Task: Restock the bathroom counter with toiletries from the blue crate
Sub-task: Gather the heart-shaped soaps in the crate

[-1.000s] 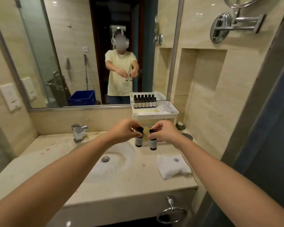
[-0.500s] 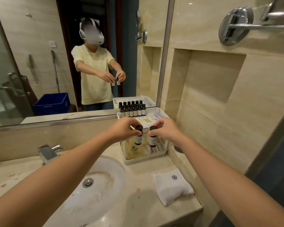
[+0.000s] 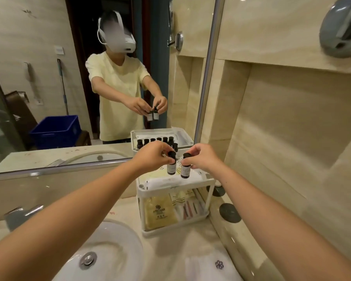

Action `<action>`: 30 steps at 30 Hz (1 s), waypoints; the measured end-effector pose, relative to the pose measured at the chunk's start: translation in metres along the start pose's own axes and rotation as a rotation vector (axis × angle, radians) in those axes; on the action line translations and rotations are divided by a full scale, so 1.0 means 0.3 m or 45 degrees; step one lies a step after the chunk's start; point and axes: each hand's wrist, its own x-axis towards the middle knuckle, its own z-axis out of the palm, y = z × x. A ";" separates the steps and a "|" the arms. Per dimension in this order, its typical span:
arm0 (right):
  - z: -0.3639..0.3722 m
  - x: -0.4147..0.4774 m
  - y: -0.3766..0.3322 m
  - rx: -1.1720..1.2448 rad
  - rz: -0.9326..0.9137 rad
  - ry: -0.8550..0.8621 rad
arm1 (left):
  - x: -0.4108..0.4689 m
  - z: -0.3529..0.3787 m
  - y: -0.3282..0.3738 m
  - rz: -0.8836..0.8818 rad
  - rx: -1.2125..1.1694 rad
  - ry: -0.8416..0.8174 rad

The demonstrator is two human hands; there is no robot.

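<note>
- Your left hand (image 3: 150,157) pinches the left bottle (image 3: 171,169) at its black cap. Your right hand (image 3: 203,157) pinches the right bottle (image 3: 185,171) the same way.
- Both bottles hang upright, close together, over the top tier of the white rack (image 3: 190,184) at the counter's far right, near the row of bottles (image 3: 159,141) by the mirror.
- Expect them to be light, rigid and smooth. A cap pinch may let them swing, so hold the labelled body when setting them down.
- Each is small and dark, with a pale label.
</note>
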 end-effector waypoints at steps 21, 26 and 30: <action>-0.001 0.610 0.208 0.008 -0.012 0.256 | 0.541 0.224 -0.149 -0.015 0.358 0.114; 0.030 0.663 0.256 -0.021 0.008 0.226 | 0.579 0.269 -0.176 -0.009 0.424 0.060; 0.045 0.685 0.287 -0.051 -0.002 0.192 | 0.597 0.295 -0.192 0.012 0.493 0.067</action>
